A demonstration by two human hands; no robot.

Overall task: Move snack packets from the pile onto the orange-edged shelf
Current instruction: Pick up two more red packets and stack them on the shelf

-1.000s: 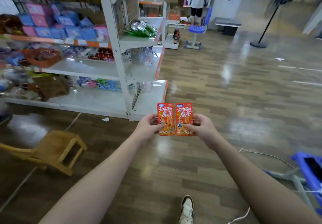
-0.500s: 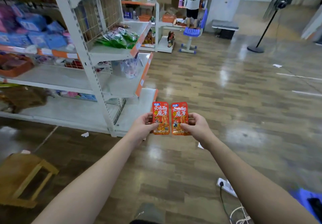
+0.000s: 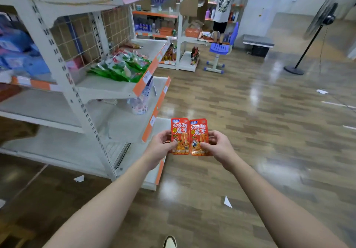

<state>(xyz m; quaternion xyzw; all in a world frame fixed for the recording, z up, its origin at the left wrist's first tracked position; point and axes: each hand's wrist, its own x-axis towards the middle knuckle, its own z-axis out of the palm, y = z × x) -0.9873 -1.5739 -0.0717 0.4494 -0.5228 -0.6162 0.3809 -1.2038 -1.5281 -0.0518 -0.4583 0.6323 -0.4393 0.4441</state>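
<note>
Two red-orange snack packets are held upright side by side in front of me. My left hand (image 3: 160, 147) pinches the left packet (image 3: 179, 132) at its lower left edge. My right hand (image 3: 216, 146) pinches the right packet (image 3: 198, 134) at its lower right edge. The packets touch or slightly overlap along their inner edges. The white rack's orange-edged shelves (image 3: 154, 110) stand just left of the packets. Green snack bags (image 3: 123, 66) lie on the upper orange-edged shelf.
Wood-look floor opens to the right. A person (image 3: 224, 10) stands at far shelves beside a blue chair (image 3: 219, 51). A standing fan (image 3: 316, 33) is at far right. Paper scraps (image 3: 227, 201) lie on the floor. My shoe (image 3: 169, 242) shows at the bottom.
I have walked closer to the end of the rack, which now fills the left side. Both hands still hold the two packets together; the wooden stool has left the view.
</note>
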